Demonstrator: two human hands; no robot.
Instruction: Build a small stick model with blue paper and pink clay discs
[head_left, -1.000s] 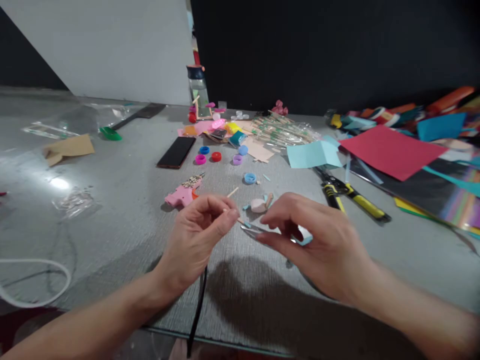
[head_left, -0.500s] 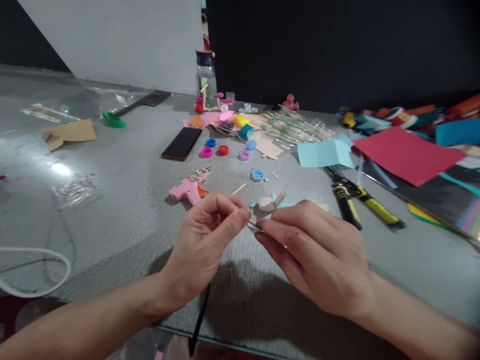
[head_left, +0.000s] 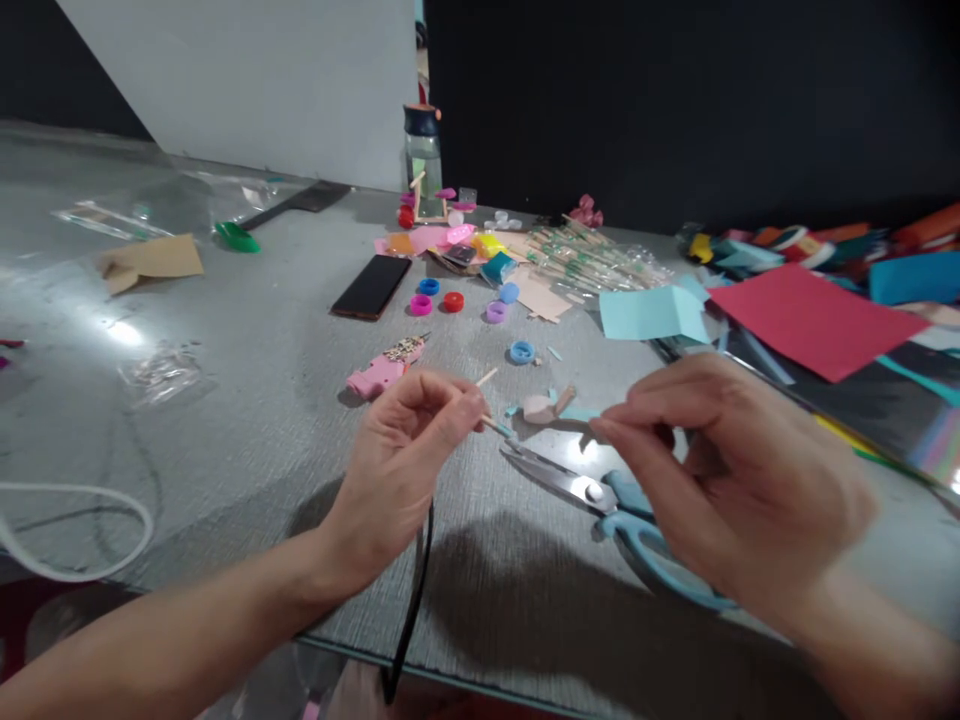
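Observation:
Pinched between the fingertips of my left hand [head_left: 409, 460] is a thin wooden stick [head_left: 489, 422] with a light blue tip pointing right. My right hand [head_left: 739, 480] is held apart from it to the right, thumb and forefinger pressed together; what lies between them, if anything, I cannot make out. Below and beside those fingers lie scissors with blue handles [head_left: 592, 494] on the table, their blades toward the stick's tip. Small pale scraps [head_left: 541, 408] and light blue paper bits sit just beyond. A pink glue gun [head_left: 377, 376] lies behind my left hand, partly covered.
Several bottle caps, such as a blue cap [head_left: 522, 352], lie mid-table near a phone [head_left: 371, 287]. A water bottle [head_left: 422, 150] stands at the back. Bundled sticks [head_left: 592, 260], light blue paper [head_left: 651, 314] and red paper [head_left: 817, 318] spread right. A white cable [head_left: 142, 530] loops left.
My right hand has moved right, away from the left hand and stick, uncovering the scissors and hiding the yellow-black pliers. My left hand keeps the stick. The view has shifted slightly.

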